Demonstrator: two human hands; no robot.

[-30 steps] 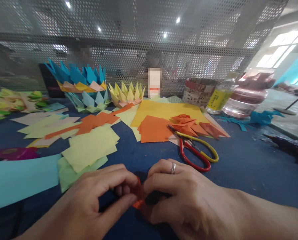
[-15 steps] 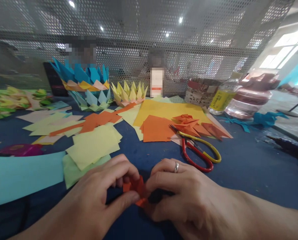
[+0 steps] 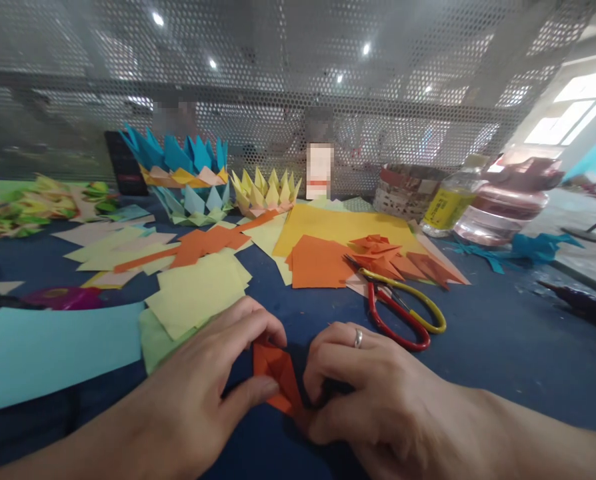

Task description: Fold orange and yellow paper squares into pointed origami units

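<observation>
A small folded piece of orange paper is between my two hands, low in the middle of the view, with creases showing on its face. My left hand grips its left side, index finger at the top and thumb across the front. At the lower right corner, my right hand, with a ring on one finger, pinches the paper; its fingertips are partly hidden. Scissors with one red and one yellow handle lie just beyond my right hand. Behind them are orange paper squares and folded orange pieces.
Pale yellow paper squares and a light blue sheet lie at left. Folded-paper crowns, blue and yellow, stand behind. A yellow-labelled bottle and a pink bottle stand at back right. A perforated metal panel rises behind.
The orange paper is spread wider and shows more of its face. My right fingers have moved slightly away from its upper part. The whole view has shifted a little.
</observation>
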